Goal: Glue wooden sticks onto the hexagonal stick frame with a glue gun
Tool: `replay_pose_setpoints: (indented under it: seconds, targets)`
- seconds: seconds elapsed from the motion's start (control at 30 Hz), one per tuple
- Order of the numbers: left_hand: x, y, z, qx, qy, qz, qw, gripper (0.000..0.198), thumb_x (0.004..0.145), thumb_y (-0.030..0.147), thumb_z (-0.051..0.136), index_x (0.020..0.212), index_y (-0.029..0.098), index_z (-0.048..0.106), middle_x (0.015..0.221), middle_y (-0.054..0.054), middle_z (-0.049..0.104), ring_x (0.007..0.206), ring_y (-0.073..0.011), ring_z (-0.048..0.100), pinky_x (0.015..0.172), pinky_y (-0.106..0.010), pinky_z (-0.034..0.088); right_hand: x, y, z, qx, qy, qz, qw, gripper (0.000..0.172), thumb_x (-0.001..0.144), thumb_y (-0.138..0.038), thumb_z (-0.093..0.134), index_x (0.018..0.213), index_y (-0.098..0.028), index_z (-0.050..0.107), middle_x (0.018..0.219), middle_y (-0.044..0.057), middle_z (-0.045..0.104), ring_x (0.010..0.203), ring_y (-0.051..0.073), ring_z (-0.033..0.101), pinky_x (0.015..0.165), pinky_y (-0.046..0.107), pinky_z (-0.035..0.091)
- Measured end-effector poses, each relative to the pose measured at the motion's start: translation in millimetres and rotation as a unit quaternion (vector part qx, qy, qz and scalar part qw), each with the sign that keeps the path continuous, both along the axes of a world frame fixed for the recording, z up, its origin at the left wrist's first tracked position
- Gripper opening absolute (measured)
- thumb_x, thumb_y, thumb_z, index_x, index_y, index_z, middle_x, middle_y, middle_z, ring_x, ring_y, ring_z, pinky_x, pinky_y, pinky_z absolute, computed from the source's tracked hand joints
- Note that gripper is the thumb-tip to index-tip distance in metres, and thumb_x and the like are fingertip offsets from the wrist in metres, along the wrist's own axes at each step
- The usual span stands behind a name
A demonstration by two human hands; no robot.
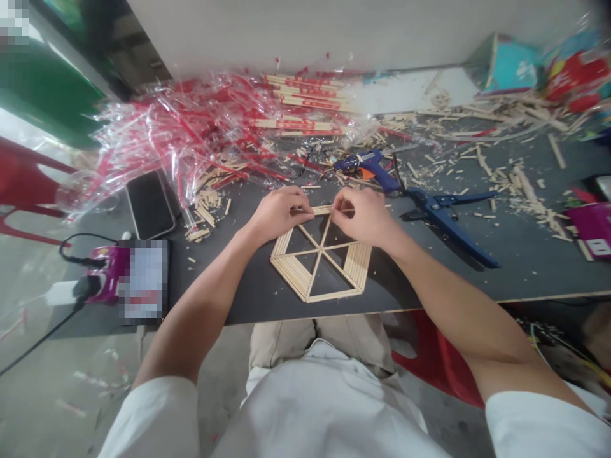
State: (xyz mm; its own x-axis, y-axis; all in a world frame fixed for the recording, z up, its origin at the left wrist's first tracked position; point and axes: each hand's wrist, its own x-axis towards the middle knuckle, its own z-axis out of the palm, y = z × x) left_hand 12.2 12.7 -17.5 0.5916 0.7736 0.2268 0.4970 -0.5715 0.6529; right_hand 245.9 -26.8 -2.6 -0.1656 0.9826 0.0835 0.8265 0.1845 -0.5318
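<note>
A hexagon of thin wooden sticks (319, 267), with spokes crossing at its middle, lies flat on the dark table (477, 280) in front of me. My left hand (279, 213) and my right hand (360, 215) both rest on its far edge. Each pinches an end of one short wooden stick (323, 209) laid along that top side. The fingers of both hands are closed on it.
A blue glue gun (367, 166) and blue-handled cutters (446, 213) lie just right of my hands. A black phone (149, 205) sits at left, beside a heap of red and clear wrappers (200, 133). Stick offcuts (515, 184) litter the right side. A purple power strip (102, 280) sits near the left edge.
</note>
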Motion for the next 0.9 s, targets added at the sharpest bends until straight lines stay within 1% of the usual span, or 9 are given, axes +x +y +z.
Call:
replay_pose_setpoints:
  seconds: [0.07, 0.13, 0.2, 0.3, 0.4, 0.6, 0.73, 0.9]
  targets:
    - [0, 1, -0.3, -0.004, -0.010, 0.004, 1.000, 0.008, 0.088, 0.025, 0.079, 0.086, 0.020, 0.084, 0.103, -0.006, 0.079, 0.085, -0.0164, 0.071, 0.078, -0.028, 0.050, -1, -1, 0.8, -0.004, -0.001, 0.001, 1.000, 0.006, 0.085, -0.025, 0.068, 0.083, -0.023, 0.062, 0.079, 0.005, 0.074, 0.085, 0.028, 0.067, 0.087, 0.042, 0.038]
    - [-1, 3, 0.1, -0.026, -0.028, 0.009, 0.999, 0.008, 0.087, 0.027, 0.080, 0.085, 0.020, 0.085, 0.100, -0.006, 0.080, 0.083, -0.0157, 0.071, 0.079, -0.028, 0.051, -1, 0, 0.8, -0.008, 0.001, 0.006, 1.000, 0.006, 0.085, -0.025, 0.068, 0.083, -0.023, 0.063, 0.079, 0.004, 0.074, 0.083, 0.027, 0.067, 0.084, 0.041, 0.038]
    - [-4, 6, 0.8, -0.065, -0.051, 0.023, 0.996, 0.014, 0.086, 0.032, 0.080, 0.086, 0.020, 0.085, 0.094, -0.005, 0.080, 0.079, -0.0152, 0.069, 0.076, -0.027, 0.051, 0, 0, 0.4, -0.010, 0.005, 0.010, 1.000, 0.006, 0.085, -0.024, 0.069, 0.082, -0.023, 0.063, 0.079, 0.004, 0.073, 0.081, 0.025, 0.067, 0.082, 0.040, 0.039]
    - [-10, 11, 1.6, -0.117, -0.077, 0.053, 0.989, 0.028, 0.086, 0.043, 0.079, 0.094, 0.017, 0.085, 0.085, -0.005, 0.079, 0.071, -0.0141, 0.064, 0.067, -0.026, 0.047, 1, 1, -0.6, -0.007, 0.012, 0.015, 1.000, 0.006, 0.085, -0.023, 0.069, 0.082, -0.023, 0.063, 0.078, 0.004, 0.073, 0.077, 0.023, 0.066, 0.079, 0.037, 0.042]
    - [-14, 14, 1.7, -0.140, -0.093, 0.050, 0.985, 0.031, 0.083, 0.044, 0.079, 0.095, 0.016, 0.085, 0.085, -0.006, 0.079, 0.070, -0.0134, 0.062, 0.066, -0.026, 0.045, 2, 1, -1.4, -0.001, 0.018, 0.023, 1.000, 0.006, 0.084, -0.022, 0.068, 0.081, -0.023, 0.063, 0.077, 0.003, 0.072, 0.075, 0.022, 0.065, 0.077, 0.036, 0.043]
    - [-14, 14, 1.2, -0.148, -0.099, 0.029, 0.984, 0.025, 0.080, 0.039, 0.081, 0.090, 0.016, 0.085, 0.088, -0.006, 0.079, 0.072, -0.0134, 0.062, 0.069, -0.026, 0.047, 2, 1, -2.0, 0.011, 0.010, 0.026, 1.000, 0.005, 0.084, -0.024, 0.068, 0.081, -0.023, 0.064, 0.077, 0.003, 0.072, 0.075, 0.023, 0.065, 0.078, 0.037, 0.041]
    - [-14, 14, 1.4, -0.146, -0.089, 0.031, 0.985, 0.022, 0.082, 0.037, 0.081, 0.091, 0.017, 0.085, 0.087, -0.006, 0.079, 0.072, -0.0134, 0.063, 0.069, -0.026, 0.047, 2, 0, -3.9, 0.020, 0.006, 0.022, 1.000, 0.006, 0.084, -0.025, 0.068, 0.081, -0.023, 0.063, 0.079, 0.004, 0.072, 0.080, 0.025, 0.065, 0.081, 0.040, 0.041]
    - [-11, 12, 3.4, -0.134, -0.067, 0.026, 0.988, 0.017, 0.085, 0.032, 0.079, 0.092, 0.017, 0.085, 0.088, -0.005, 0.079, 0.070, -0.0121, 0.062, 0.068, -0.025, 0.046, 3, 0, -7.3, 0.014, 0.023, 0.032, 0.999, 0.006, 0.086, -0.026, 0.066, 0.083, -0.024, 0.061, 0.080, 0.004, 0.069, 0.080, 0.024, 0.064, 0.080, 0.038, 0.044]
